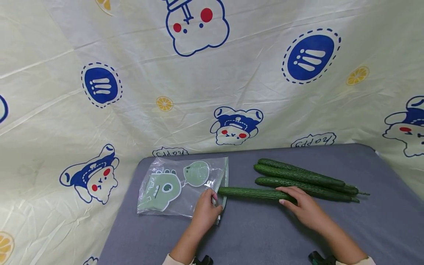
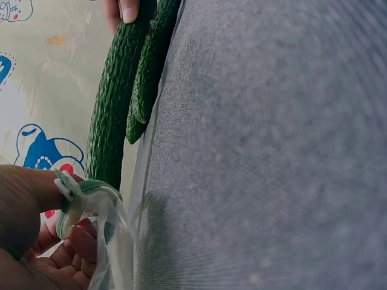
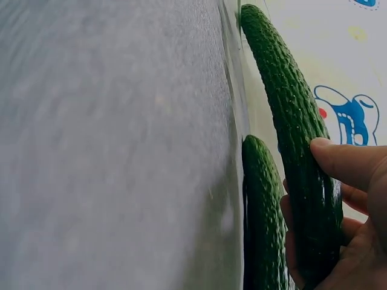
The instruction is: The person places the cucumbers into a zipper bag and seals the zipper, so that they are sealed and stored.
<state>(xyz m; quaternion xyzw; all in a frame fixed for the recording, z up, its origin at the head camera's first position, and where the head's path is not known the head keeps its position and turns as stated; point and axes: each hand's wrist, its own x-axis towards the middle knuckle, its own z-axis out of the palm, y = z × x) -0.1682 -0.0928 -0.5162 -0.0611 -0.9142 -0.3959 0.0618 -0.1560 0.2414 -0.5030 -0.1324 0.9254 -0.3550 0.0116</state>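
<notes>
A long green cucumber [image 1: 248, 193] is gripped near its right end by my right hand [image 1: 304, 206], thumb on one side and fingers on the other. Its far end is at the mouth of a clear plastic bag [image 1: 185, 187] with green cartoon prints. My left hand [image 1: 207, 209] pinches the bag's edge between thumb and fingers; in the left wrist view the gathered rim [image 2: 91, 190] shows beside the cucumber [image 2: 112, 109]. The right wrist view shows the thumb pressed on the cucumber [image 3: 296, 127]. How far its tip is inside the bag I cannot tell.
Several more cucumbers [image 1: 298, 173] lie together behind and beside my right hand. Everything rests on a grey cloth-covered table [image 1: 258, 235]. A pale curtain [image 1: 139, 73] with cartoon prints hangs behind the table's back edge.
</notes>
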